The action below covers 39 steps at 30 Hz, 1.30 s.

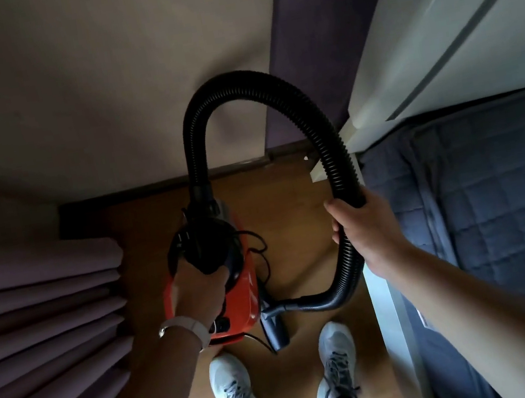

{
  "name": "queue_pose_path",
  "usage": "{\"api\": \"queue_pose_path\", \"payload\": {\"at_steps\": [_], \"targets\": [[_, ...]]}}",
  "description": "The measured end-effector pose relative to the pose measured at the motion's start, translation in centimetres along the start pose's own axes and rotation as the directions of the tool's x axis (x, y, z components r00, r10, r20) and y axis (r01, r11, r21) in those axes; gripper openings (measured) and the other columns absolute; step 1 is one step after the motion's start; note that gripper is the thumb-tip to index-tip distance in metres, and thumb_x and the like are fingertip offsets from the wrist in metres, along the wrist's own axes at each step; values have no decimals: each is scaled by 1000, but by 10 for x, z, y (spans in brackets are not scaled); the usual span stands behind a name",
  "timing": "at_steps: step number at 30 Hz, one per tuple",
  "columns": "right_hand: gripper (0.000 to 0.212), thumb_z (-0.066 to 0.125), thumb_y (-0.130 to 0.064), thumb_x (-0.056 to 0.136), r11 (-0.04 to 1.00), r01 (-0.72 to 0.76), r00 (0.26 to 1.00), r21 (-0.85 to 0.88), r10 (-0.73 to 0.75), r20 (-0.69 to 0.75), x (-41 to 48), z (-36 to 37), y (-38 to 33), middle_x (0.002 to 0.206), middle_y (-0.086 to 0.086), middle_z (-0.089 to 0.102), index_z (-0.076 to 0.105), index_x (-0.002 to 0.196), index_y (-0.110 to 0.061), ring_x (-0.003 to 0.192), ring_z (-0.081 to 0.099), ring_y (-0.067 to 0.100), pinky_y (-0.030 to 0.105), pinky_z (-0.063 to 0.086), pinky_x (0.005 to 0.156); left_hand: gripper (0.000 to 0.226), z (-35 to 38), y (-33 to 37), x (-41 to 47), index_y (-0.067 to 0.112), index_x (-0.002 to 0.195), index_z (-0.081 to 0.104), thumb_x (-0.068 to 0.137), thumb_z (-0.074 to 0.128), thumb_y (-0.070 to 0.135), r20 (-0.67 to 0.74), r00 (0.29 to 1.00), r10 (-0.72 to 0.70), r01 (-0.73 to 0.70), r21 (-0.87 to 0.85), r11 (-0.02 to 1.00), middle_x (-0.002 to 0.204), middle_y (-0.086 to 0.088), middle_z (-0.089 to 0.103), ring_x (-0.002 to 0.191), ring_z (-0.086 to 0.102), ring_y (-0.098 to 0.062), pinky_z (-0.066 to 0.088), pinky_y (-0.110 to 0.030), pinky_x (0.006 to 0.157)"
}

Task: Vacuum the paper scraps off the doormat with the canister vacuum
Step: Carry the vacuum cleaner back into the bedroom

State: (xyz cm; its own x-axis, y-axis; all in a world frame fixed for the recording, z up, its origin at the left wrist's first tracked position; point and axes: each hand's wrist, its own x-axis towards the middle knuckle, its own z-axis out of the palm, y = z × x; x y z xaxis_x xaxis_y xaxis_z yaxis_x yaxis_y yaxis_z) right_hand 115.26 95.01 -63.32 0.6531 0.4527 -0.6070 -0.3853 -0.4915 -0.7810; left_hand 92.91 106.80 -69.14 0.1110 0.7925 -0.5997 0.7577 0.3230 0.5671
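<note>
A red canister vacuum [247,302] with a black top is just in front of my feet, over the wooden floor. My left hand [199,289] grips its black handle from above. A black ribbed hose [256,85] arches up from the canister's far end and loops down to the right. My right hand [363,227] is wrapped round the hose partway along. Below that hand the hose curls back to a black nozzle [276,330] lying on the floor beside the canister. No doormat or paper scraps are in view.
Pale curtain folds [42,322] hang at the left. A bed with a dark quilted cover [496,194] and a white frame [385,299] fills the right. A beige wall [96,87] stands ahead. My two white shoes [238,394] stand on the narrow strip of floor.
</note>
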Motion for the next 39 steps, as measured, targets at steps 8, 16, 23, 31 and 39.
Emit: {"api": "queue_pose_path", "payload": {"at_steps": [8,16,23,31,39], "targets": [[17,67,-24,79,985,110,991,-136,-120,-67,93,-2,53,55,-7,54,53,71,-24,52,53,14,36,49,57,44,79,-9,68,27,117,59,79,69,5,53,996,71,-69,-50,996,85,17,59,78,57,-8,42,-19,64],[19,71,-29,77,947,182,970,-264,-218,-112,146,-5,121,58,-3,56,55,69,-22,52,52,13,27,40,50,39,152,-38,103,30,111,61,77,70,14,46,998,46,-42,-85,996,85,11,66,76,64,-10,52,-27,64],[36,72,-16,80,929,180,958,-323,-240,-155,171,-18,151,44,-15,43,42,62,-26,42,38,3,16,31,43,28,184,-63,118,30,98,63,72,66,21,118,993,9,-6,-23,1000,71,3,69,58,65,-16,50,-29,48],[30,73,-21,81,895,187,953,-406,-266,-147,200,-24,179,54,-8,45,46,67,-22,43,43,3,20,35,45,22,208,-66,133,27,95,62,75,68,20,83,991,108,-104,-56,993,69,4,66,53,61,-13,44,-25,43],[33,76,-26,81,852,156,952,-499,-264,-154,185,-26,179,63,-8,51,44,72,-27,56,52,7,26,40,53,49,187,-87,135,31,120,60,75,77,39,158,980,124,-111,-90,990,104,14,68,96,63,-5,53,-23,78]]}}
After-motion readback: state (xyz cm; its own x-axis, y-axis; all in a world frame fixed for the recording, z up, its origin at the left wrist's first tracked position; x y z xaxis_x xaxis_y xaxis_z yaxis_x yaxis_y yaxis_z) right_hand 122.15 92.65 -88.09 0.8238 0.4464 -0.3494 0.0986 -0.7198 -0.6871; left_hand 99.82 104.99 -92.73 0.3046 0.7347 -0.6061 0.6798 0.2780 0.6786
